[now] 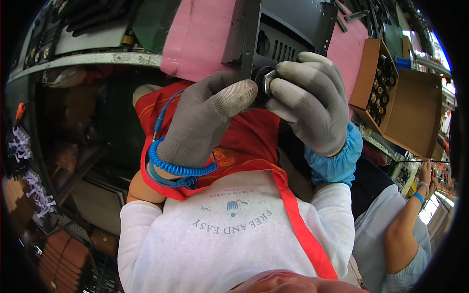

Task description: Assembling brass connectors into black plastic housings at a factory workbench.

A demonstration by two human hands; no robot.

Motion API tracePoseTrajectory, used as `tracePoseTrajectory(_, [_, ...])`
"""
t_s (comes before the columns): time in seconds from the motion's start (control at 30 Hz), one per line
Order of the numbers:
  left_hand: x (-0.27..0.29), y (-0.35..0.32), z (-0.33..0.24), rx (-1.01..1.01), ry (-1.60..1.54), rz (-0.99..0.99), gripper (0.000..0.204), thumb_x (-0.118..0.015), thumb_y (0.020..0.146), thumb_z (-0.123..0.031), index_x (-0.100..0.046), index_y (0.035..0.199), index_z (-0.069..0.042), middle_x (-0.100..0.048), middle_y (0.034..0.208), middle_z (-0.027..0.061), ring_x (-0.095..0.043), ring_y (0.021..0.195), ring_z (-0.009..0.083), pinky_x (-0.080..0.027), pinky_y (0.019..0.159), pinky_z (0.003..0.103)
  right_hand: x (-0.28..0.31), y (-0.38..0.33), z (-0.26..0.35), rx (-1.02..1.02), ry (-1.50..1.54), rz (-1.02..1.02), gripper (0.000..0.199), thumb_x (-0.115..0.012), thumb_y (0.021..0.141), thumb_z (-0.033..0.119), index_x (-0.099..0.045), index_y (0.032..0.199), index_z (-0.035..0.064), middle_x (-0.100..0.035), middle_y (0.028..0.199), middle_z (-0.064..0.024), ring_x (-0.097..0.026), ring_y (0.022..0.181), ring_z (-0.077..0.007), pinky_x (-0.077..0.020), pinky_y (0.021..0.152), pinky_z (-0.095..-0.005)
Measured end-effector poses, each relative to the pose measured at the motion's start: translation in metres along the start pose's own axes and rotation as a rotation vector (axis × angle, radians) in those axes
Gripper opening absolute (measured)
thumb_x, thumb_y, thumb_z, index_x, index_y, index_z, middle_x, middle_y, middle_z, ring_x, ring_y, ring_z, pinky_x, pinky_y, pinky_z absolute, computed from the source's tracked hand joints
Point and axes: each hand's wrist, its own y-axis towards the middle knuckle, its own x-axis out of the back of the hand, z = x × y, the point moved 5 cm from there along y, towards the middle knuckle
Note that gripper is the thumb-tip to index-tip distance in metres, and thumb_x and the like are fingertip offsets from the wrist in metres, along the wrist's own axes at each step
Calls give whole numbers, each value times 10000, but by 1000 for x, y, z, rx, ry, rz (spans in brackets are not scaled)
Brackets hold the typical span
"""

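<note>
Now, hex nut (269, 82): silver, at the near edge of the dark metal housing (299, 19), its axis running roughly sideways between the hands.
Right hand (316, 100): nearer; thumb and fingertips pinch the nut from its right.
Left hand (201, 115): thumb just left of the nut; its fingers are largely hidden, so I cannot tell what they grip.
Carton (362, 82): open, right of the housing, holding round black parts (380, 92) with brass-coloured centres.

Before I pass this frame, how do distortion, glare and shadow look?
Head view: fisheye bending curves the pale metal bench edge, with deep shadow beneath; head view again: white glare at the right rim, while the grey-gloved left hand and grey-gloved right hand look fairly sharp.
</note>
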Motion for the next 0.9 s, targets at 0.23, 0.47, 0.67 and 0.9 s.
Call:
tracePoseTrajectory(0.23, [-1,0,-1,-6,40,-31,526,-535,941,-332,-502,1276,73,-602,1200,156,-574,1141,218,-437,1013,340,-15,1,-10,-171,291,37,358,-762,718,388,-642,884,95,-540,757,-52,-519,675,-231,-394,635,-355])
tracePoseTrajectory(0.47, [-1,1,-4,12,47,30,530,-539,937,-326,-500,1286,72,-592,1223,159,-572,1146,219,-428,1026,343,8,3,-9,-260,253,220,468,-780,676,365,-674,950,0,-569,775,-91,-556,713,-245,-459,647,-341])
tracePoseTrajectory(0.67, [0,2,-2,12,52,-2,533,-550,930,-323,-497,1282,74,-597,1207,157,-576,1135,225,-418,1032,350,5,3,-7,-59,164,54,340,-780,655,204,-678,958,87,-633,921,-59,-596,840,-262,-480,860,-396])
tracePoseTrajectory(0.9, [2,1,0,27,33,2,542,-567,917,-328,-499,1261,86,-601,1190,159,-575,1123,230,-416,1030,353,-10,5,-11,-205,361,33,368,-769,720,382,-643,875,73,-540,723,-61,-530,676,-260,-404,646,-360])
